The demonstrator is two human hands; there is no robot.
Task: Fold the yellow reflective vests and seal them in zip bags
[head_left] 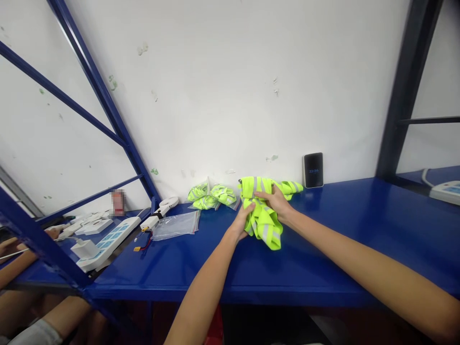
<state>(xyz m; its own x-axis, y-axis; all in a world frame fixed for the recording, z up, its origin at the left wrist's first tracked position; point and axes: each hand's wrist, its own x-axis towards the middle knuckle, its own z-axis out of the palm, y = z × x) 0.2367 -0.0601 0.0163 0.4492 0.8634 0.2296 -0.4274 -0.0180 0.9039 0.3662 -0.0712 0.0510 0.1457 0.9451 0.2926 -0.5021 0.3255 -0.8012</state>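
A neon yellow-green vest (266,223) with grey reflective strips is bunched up above the blue table (201,268). My left hand (243,222) grips its lower left side, fingers partly hidden by the cloth. My right hand (276,202) holds it from the right, thumb lying across the front. More yellow-green cloth (292,187) lies behind, to the right of my right hand. Left of the vest, near the wall, several clear bags (206,195) hold similar folded cloth. An empty clear zip bag (177,225) lies flat farther left.
A white fan-like device (158,216) with loose wires lies beside the flat bag. A power strip (109,244) is at the left, near a blue post. A dark-screened device (313,170) leans against the wall. Another person's hands (14,247) are at the far left.
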